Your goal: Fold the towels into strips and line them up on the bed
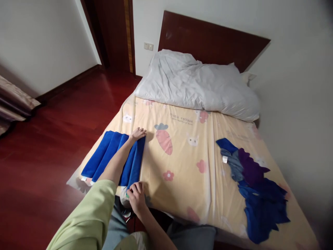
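The bed (187, 198) is the biggest thing, with a yellow sheet (182, 166) on it. A puffy white quilt (197, 81) is bunched up at the far end, in front of the dark red headboard (208, 41). On the right side of the bed is a messy pile of cloths (265, 208), mostly blue. The row of blue cloths (104, 152) lies on the left side, in long strips side by side. In the pile there is a purple cloth (251, 168), and a gray cloth (234, 166) is right beside it.

The left hand (138, 133) rests on the far end of the last blue strip, with its fingers a little bent. The right hand (136, 195) is at the near end of that strip, with its fingers curled. It may be pinching the edge, but I can't tell if either hand grips. A small white tag (225, 159) sits on the gray cloth.
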Demonstrator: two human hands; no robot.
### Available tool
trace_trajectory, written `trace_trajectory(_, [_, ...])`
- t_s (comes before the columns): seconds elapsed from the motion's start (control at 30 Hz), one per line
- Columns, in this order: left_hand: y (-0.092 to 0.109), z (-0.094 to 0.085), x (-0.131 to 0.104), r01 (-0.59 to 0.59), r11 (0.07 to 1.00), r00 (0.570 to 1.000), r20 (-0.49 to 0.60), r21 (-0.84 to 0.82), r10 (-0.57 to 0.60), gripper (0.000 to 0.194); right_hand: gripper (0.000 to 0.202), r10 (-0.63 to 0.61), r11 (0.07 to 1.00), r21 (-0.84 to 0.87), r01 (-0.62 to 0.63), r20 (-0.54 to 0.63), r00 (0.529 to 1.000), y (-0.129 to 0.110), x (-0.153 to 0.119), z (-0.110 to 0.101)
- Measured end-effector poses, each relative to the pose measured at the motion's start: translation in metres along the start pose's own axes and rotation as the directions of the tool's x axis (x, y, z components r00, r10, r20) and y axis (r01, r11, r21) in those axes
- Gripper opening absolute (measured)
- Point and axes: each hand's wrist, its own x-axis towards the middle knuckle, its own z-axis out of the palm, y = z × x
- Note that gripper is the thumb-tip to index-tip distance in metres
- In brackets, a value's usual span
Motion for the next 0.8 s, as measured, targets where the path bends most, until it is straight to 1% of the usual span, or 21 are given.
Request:
trace_trajectory(0.1, [-0.013, 0.011, -0.003, 0.017, 0.998, 0.999, -0.037, -0.064, -0.019, 0.015, 0.021, -0.019, 0.999, 0.037, 0.016, 0.059, 0.998, -0.001, 0.004, 0.009])
trace_trajectory(0.23, [-0.026, 0.012, -0.010, 0.020, 1.000, 0.999, 0.040, 0.001, -0.020, 0.016, 0.021, -0.027, 0.999, 0.046, 0.020, 0.145, 0.989, -0.009, 0.015, 0.016])
trace_trajectory(0.3, [-0.028, 0.010, -0.012, 0.022, 0.999, 0.999, 0.046, 0.029, -0.023, 0.017, 0.021, -0.035, 0.999, 0.034, 0.030, 0.156, 0.987, -0.012, 0.020, 0.016])
trace_trajectory(0.43, [-0.023, 0.005, -0.010, 0.041, 0.999, 0.999, -0.031, -0.016, -0.042, 0.014, 0.018, -0.023, 1.000, -0.013, 0.025, 0.148, 0.989, -0.013, 0.026, 0.005])
trace_trajectory(0.5, [-0.013, 0.003, -0.008, 0.064, 0.997, 0.994, -0.083, -0.046, -0.068, 0.014, 0.012, -0.029, 0.999, -0.008, 0.031, 0.151, 0.988, -0.011, 0.025, -0.006])
trace_trajectory(0.53, [-0.005, 0.004, -0.008, 0.071, 0.997, 0.991, -0.114, -0.042, -0.075, 0.015, 0.008, -0.044, 0.999, 0.015, 0.043, 0.154, 0.987, -0.009, 0.023, -0.012])
trace_trajectory(0.57, [0.006, 0.005, -0.010, 0.062, 0.998, 0.987, -0.145, -0.021, -0.065, 0.017, 0.008, -0.066, 0.997, 0.051, 0.058, 0.154, 0.986, -0.007, 0.020, -0.019])
trace_trajectory(0.6, [0.022, 0.008, -0.014, 0.037, 0.999, 0.984, -0.177, 0.013, -0.034, 0.020, 0.012, -0.086, 0.993, 0.094, 0.073, 0.148, 0.985, -0.005, 0.016, -0.026])
trace_trajectory(0.63, [0.043, 0.012, -0.021, 0.004, 0.999, 0.978, -0.207, 0.043, 0.005, 0.025, 0.016, -0.102, 0.987, 0.138, 0.083, 0.137, 0.985, -0.002, 0.009, -0.033])
trace_trajectory(0.67, [0.069, 0.020, -0.030, -0.013, 0.998, 0.975, -0.221, 0.055, 0.024, 0.032, 0.020, -0.103, 0.981, 0.178, 0.080, 0.124, 0.987, 0.001, 0.001, -0.040])
trace_trajectory(0.7, [0.099, 0.030, -0.042, -0.023, 0.998, 0.978, -0.208, 0.058, 0.035, 0.039, 0.022, -0.087, 0.975, 0.214, 0.062, 0.108, 0.990, 0.005, -0.009, -0.046])
trace_trajectory(0.73, [0.133, 0.043, -0.056, -0.032, 0.998, 0.984, -0.172, 0.048, 0.040, 0.044, 0.024, -0.058, 0.969, 0.247, 0.033, 0.094, 0.994, 0.010, -0.022, -0.052])
trace_trajectory(0.8, [0.205, 0.079, -0.085, -0.095, 0.995, 0.995, -0.036, -0.032, 0.093, 0.046, 0.022, 0.046, 0.952, 0.298, -0.064, 0.067, 0.997, 0.021, -0.051, -0.062])
